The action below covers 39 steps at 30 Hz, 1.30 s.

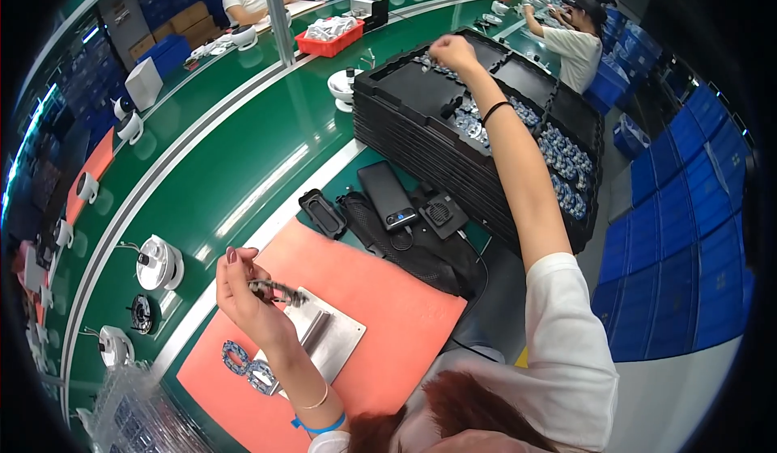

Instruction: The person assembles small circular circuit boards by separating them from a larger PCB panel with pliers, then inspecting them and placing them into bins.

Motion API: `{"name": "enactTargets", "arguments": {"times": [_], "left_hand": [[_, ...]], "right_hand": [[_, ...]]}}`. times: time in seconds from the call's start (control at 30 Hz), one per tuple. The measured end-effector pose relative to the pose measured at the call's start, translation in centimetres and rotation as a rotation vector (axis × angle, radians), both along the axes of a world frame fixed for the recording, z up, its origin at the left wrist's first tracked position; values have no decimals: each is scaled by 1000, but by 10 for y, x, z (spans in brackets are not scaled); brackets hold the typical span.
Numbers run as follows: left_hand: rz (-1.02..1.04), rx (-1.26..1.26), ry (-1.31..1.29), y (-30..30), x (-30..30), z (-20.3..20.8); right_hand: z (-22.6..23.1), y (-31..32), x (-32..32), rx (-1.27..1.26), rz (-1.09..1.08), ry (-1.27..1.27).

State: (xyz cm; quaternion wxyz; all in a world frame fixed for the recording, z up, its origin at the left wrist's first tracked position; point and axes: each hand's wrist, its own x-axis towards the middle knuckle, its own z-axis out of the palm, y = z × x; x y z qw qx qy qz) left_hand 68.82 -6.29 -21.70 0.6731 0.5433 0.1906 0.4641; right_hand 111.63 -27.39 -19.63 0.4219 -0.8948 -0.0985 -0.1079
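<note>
Two hands are at work well apart: the left hand [243, 287] is raised over the near left part of an orange mat [388, 307], its fingers curled shut around a small dark ring-shaped part [279, 293] with a glint of metal on it, held just above a flat grey metal fixture plate [336, 336] that lies on the mat; the part is small and partly hidden by the fingers, so its finer detail cannot be told. Just beside the plate's near left corner, on the mat, lie two bluish ring-shaped circuit boards [247, 366], touching each other in a figure-of-eight. The right hand [453, 51] is stretched far out to the back of a stack of black trays [421, 129], closed into a loose fist over the far compartment — whether it has hold of anything there cannot be told. The top tray's compartments along the right side hold heaps of small silvery-blue parts [562, 162], while the compartments at the far edge look bare and black. Between the mat and the trays lie a black power bank [387, 194], a black pouch [421, 251] and a small dark case [322, 213]. To the left runs a green conveyor belt [243, 154] carrying round white camera housings [159, 263], and a red bin [328, 40] stands at its far edge — other people sit further along the line
</note>
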Motion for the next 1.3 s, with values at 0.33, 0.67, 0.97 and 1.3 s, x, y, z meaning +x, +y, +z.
{"name": "enactTargets", "arguments": {"times": [0.33, 0.67, 0.97, 1.3], "left_hand": [[-72, -43, -110, 13, 4, -8], [-88, -69, -122, 16, 6, -8], [-142, -54, -116, 14, 5, -13], [-37, -36, -152, 2, 4, -10]], "right_hand": [[-46, 40, 46, 72, -137, 209], [-47, 45, 44, 138, -18, 233], [-34, 53, 9, -296, 96, -44], [-2, 105, -84, -382, 278, -495]]}}
